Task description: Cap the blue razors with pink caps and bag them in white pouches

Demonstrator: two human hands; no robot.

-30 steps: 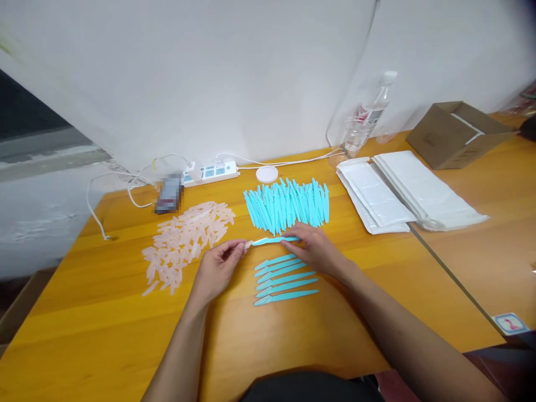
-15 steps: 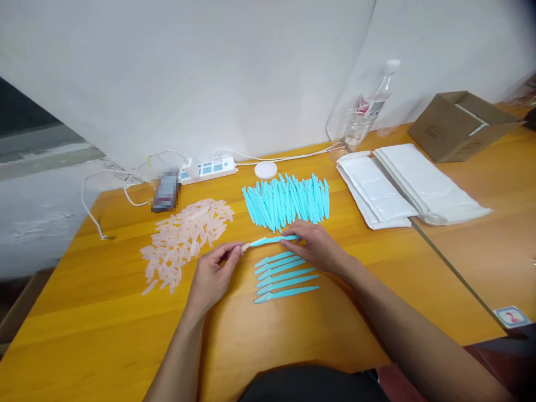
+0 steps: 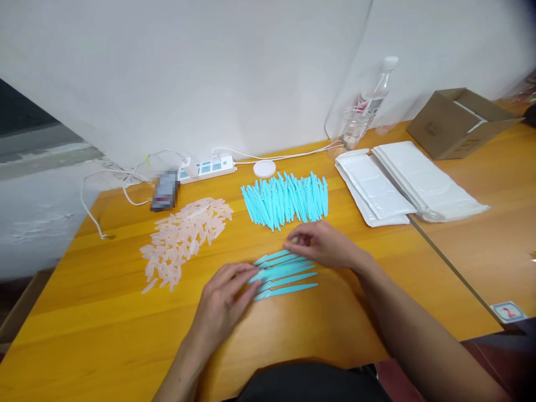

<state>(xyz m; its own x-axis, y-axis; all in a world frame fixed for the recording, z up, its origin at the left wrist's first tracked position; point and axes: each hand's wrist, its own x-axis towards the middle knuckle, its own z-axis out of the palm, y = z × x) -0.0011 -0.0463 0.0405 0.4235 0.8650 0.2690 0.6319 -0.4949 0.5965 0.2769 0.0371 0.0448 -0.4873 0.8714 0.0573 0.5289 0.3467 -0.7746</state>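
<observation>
Turquoise sticks (image 3: 281,272) meet left hand (image 3: 221,301); right hand (image 3: 323,245) opposite.

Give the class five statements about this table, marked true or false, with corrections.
1. The pale pink pieces lie left of the turquoise pile. True.
2. The right hand holds the bottle. False: the right hand is near the right end of the turquoise row.
3. The round white disc lies behind the turquoise pile. True.
4. The cardboard box stands left of the pale pink pieces. False: the cardboard box stands far to their right.
5. The left hand is at the turquoise row's left end. True.
</observation>
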